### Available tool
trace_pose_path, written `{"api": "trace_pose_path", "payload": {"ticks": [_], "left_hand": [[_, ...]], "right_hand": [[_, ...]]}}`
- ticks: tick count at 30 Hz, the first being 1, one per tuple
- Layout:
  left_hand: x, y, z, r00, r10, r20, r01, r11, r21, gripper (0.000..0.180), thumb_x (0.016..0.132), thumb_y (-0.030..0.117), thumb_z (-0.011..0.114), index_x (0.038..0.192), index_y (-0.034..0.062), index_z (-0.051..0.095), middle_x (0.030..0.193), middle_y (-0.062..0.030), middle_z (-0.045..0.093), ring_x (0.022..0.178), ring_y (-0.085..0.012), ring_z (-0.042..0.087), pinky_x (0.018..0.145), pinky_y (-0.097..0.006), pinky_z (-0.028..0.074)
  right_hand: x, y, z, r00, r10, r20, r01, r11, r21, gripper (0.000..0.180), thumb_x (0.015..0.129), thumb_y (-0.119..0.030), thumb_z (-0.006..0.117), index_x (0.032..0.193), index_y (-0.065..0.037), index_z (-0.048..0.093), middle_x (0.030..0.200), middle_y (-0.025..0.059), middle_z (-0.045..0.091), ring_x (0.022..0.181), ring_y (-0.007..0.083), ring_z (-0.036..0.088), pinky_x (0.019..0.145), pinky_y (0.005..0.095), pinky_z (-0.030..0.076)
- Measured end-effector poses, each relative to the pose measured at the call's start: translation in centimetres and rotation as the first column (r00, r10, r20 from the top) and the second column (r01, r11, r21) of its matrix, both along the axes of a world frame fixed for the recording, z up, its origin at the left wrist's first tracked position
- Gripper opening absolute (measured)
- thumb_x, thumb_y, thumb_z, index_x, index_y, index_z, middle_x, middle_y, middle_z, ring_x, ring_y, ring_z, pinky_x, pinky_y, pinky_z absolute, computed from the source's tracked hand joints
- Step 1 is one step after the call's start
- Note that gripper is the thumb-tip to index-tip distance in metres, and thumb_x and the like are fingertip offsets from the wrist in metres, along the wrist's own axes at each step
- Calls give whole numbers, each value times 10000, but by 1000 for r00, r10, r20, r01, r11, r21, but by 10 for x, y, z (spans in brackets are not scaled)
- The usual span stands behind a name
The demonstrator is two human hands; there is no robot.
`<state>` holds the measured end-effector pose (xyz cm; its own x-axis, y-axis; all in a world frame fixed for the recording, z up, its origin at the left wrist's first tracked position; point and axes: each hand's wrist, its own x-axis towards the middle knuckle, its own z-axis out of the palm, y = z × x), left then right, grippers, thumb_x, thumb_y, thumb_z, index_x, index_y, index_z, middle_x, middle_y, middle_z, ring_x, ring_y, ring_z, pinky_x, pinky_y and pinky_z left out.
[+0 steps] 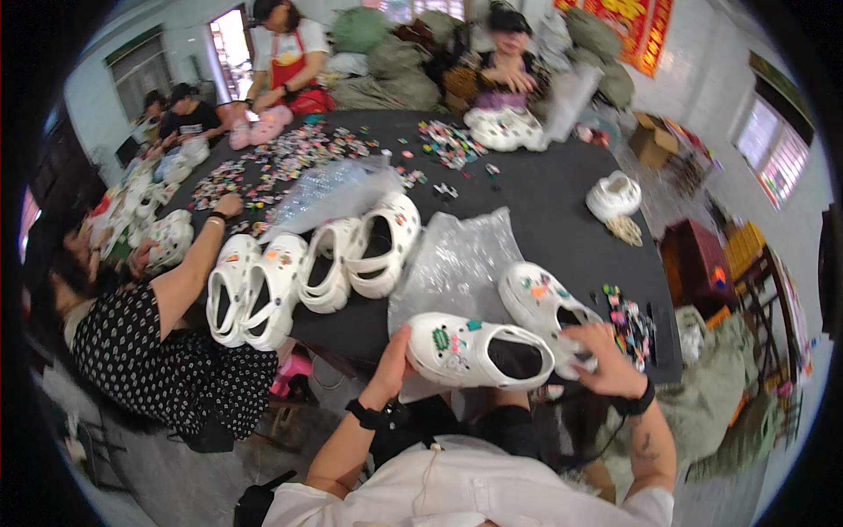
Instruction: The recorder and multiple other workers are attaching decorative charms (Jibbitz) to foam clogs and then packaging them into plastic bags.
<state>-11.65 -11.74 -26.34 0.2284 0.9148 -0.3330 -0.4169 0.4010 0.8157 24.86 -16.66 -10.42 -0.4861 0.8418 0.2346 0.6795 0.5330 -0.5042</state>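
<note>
My left hand (392, 367) grips the toe end of a white foam clog (483, 353), tilted at the near edge of the table. Green and pink charms dot its upper. Behind it, a second white clog (532, 292) with an orange charm lies with its toe pointing away. My right hand (606, 360) is closed around this clog's heel strap, slightly blurred. A clear plastic bag (452, 259) is spread on the table beyond the held clogs. Left of it stand several more white clogs (385, 248), some with orange charms on their toes.
Loose colourful charms (312, 149) cover the far left of the black table (544, 193), and more charms (634, 325) lie at its right edge. A co-worker's arm (189, 263) reaches in from the left. Other people work across the table. A white clog (613, 195) stands at the right.
</note>
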Motion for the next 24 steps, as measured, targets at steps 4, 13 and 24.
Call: {"api": "trace_pose_path", "payload": {"ticks": [4,13,24], "left_hand": [[5,11,-1,976,-44,-214,96,966,242,503,1026,459,386,1225,46,591,1091,-38,645,945,-119,619,773,-291,514],[23,28,30,951,-79,-298,137,974,179,543,1013,496,376,1151,39,634,868,-28,668,714,-95,634,592,-232,495],[18,35,5,953,2,-302,78,965,251,512,1018,465,395,1101,22,636,892,-32,647,771,-104,605,673,-257,485]], "right_hand": [[10,20,-6,991,14,-131,10,984,176,410,696,134,591,1021,-102,671,978,57,627,898,270,527,842,366,346],[13,6,-25,971,124,206,-168,962,216,402,669,60,636,1016,-134,702,1076,55,644,1021,277,550,903,416,426],[11,-42,56,877,-473,-81,359,759,-543,275,869,-126,719,1110,2,680,902,130,716,868,198,699,784,305,538]]}}
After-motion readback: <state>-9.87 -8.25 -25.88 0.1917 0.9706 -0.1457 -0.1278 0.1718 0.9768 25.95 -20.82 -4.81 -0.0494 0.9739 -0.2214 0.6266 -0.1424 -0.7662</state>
